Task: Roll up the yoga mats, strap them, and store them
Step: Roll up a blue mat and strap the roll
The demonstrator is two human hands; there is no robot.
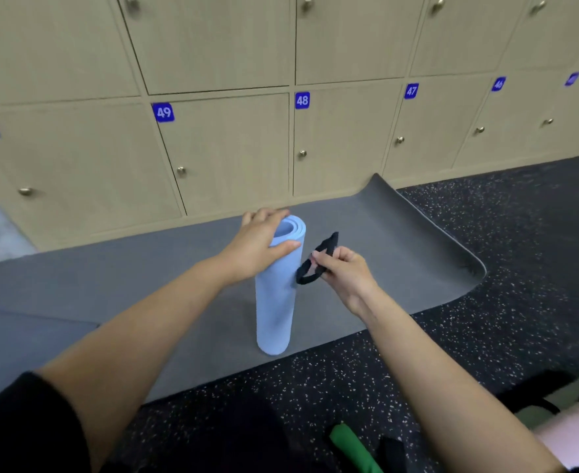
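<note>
A light blue yoga mat (pixel 275 302), rolled into a tube, stands upright on a grey mat (pixel 366 240) that lies flat on the floor. My left hand (pixel 257 247) grips the top of the blue roll, fingers over its rim and thumb on its side. Just right of the roll, my right hand (pixel 344 271) pinches a black strap (pixel 315 262) bent into a loop. The loop hangs beside the roll's upper part and does not go around it.
A wall of beige lockers (pixel 233 148) numbered 46 to 50 stands right behind the grey mat, whose far right corner curls up. Dark speckled rubber floor (pixel 486 336) lies to the right and front. A green roll (pixel 352 448) and pink item (pixel 567 435) lie at the bottom right.
</note>
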